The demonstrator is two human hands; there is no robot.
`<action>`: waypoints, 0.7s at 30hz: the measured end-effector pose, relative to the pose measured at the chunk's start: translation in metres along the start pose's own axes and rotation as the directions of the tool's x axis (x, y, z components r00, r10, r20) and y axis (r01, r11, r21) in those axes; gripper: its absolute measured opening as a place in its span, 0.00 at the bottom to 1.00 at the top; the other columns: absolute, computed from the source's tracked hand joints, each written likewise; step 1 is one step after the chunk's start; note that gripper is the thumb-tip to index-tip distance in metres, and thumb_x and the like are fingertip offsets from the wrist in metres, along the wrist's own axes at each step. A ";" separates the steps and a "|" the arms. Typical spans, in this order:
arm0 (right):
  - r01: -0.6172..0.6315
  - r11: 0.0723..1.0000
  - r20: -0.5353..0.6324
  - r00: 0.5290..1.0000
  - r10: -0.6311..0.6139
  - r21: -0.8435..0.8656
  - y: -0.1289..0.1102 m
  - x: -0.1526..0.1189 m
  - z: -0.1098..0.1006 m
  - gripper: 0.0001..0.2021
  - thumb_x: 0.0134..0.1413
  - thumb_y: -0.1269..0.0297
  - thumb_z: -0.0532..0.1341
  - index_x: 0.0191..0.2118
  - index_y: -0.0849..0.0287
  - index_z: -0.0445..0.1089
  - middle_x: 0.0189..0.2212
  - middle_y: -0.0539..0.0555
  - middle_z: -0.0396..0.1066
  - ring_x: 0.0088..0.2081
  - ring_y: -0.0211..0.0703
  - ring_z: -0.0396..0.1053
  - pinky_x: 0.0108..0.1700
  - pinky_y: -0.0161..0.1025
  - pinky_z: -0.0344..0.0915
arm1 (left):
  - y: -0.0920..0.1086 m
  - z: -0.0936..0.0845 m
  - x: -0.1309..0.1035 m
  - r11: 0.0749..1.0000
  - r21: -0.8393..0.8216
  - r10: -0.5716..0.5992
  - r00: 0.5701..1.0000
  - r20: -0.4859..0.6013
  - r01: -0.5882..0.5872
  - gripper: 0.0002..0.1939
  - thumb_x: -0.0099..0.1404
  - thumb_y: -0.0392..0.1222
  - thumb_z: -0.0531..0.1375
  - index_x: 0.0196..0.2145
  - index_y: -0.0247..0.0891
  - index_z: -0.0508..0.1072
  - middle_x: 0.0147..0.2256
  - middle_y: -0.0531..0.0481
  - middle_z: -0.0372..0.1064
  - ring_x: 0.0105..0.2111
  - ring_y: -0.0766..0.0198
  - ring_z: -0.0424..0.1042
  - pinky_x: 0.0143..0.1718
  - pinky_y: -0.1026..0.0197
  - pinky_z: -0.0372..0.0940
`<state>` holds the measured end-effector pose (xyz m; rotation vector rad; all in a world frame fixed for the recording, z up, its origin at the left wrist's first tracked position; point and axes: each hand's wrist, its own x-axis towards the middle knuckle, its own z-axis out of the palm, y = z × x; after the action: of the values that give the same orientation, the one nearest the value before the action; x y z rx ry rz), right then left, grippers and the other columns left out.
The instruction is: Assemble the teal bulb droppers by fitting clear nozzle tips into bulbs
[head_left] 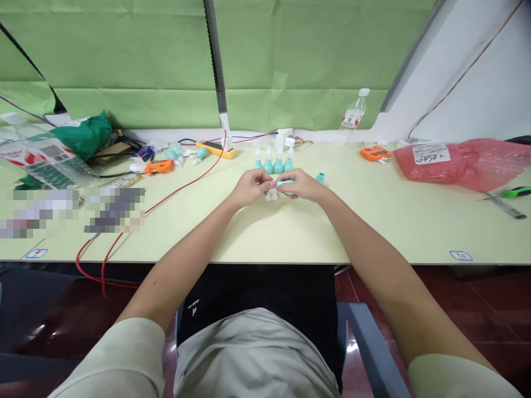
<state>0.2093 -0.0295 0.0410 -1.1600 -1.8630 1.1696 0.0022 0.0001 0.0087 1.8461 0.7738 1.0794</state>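
My right hand (299, 184) is closed around a teal rubber bulb (285, 187) lying sideways in its fingers. My left hand (251, 187) meets it, thumb and fingers pinched at the bulb's mouth on a small whitish piece that the fingertips mostly hide. Just below the fingertips, small white nozzle tips (269, 197) lie on the table. Behind my hands stand several teal bulbs (267, 166) in a row, upright, each with a white nozzle on top. One more teal bulb (320, 178), without a nozzle, is to the right of my right hand.
A red cable (182, 190) crosses the table on the left. Orange-handled tools (160, 167), a yellow meter (215, 149) and a large plastic bottle (45, 157) are also there. To the right are orange cutters (375, 153), a red plastic bag (460, 160) and a clear bottle (352, 117).
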 end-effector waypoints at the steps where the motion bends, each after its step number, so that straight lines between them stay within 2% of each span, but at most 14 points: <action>1: 0.000 1.000 0.003 1.000 0.000 0.005 0.001 0.000 0.000 0.04 0.50 0.67 0.67 0.31 0.61 0.75 0.16 0.46 0.58 0.20 0.33 0.52 0.22 0.34 0.52 | 0.000 -0.001 0.000 1.000 -0.005 -0.004 1.000 0.009 0.004 0.24 0.56 0.59 0.72 0.30 0.35 0.72 0.31 0.47 0.75 0.27 0.65 0.74 0.32 0.58 0.71; 14: -0.008 0.996 0.053 0.999 0.003 0.093 0.008 0.003 -0.007 0.08 0.47 0.62 0.71 0.29 0.62 0.76 0.16 0.47 0.59 0.20 0.33 0.53 0.20 0.34 0.50 | 0.006 0.000 -0.007 0.995 0.098 -0.030 0.997 0.074 0.022 0.14 0.66 0.51 0.65 0.34 0.36 0.73 0.32 0.46 0.77 0.29 0.63 0.77 0.33 0.60 0.70; 21: 0.003 0.994 0.035 0.999 -0.007 0.106 0.008 0.003 -0.008 0.10 0.49 0.60 0.72 0.30 0.61 0.76 0.16 0.48 0.58 0.20 0.34 0.53 0.20 0.34 0.50 | 0.003 0.001 -0.006 0.990 0.139 0.017 0.999 0.036 -0.022 0.12 0.69 0.48 0.61 0.38 0.35 0.75 0.35 0.45 0.77 0.31 0.64 0.76 0.34 0.60 0.70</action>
<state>0.2180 -0.0222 0.0372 -1.0819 -1.8061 1.2779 0.0010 -0.0071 0.0089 1.9883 0.8305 1.0255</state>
